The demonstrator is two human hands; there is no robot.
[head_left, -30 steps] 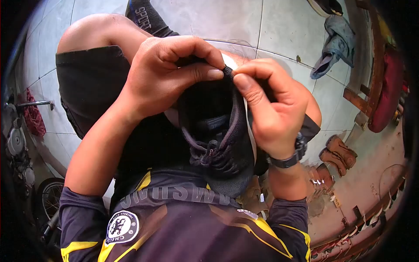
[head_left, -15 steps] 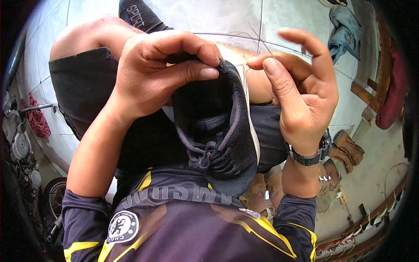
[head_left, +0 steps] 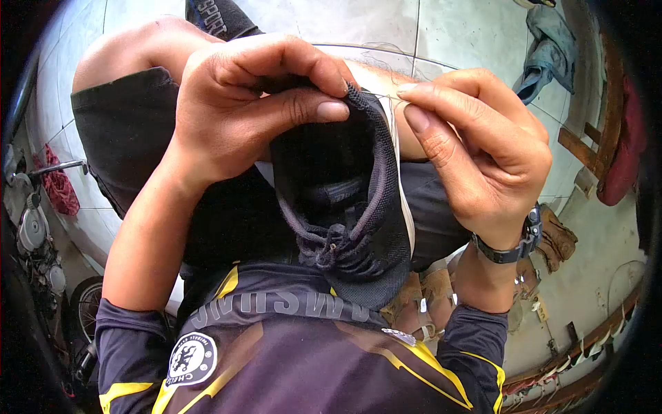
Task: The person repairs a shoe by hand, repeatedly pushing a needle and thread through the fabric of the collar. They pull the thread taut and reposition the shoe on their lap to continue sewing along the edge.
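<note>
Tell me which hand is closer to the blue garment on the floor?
Right. The right hand pinches thread at the sneaker heel, below the blue garment; the left hand grips that heel, farther left.

One head-worn camera looks steeply down from very close above the black shoe (head_left: 352,207), with the tiled floor (head_left: 331,21) beyond it and fisheye-dark corners.

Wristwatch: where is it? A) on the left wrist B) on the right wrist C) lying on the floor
B: the wristwatch is strapped on the wrist of the right hand, which pinches a thin thread at the black sneaker's heel.
</note>
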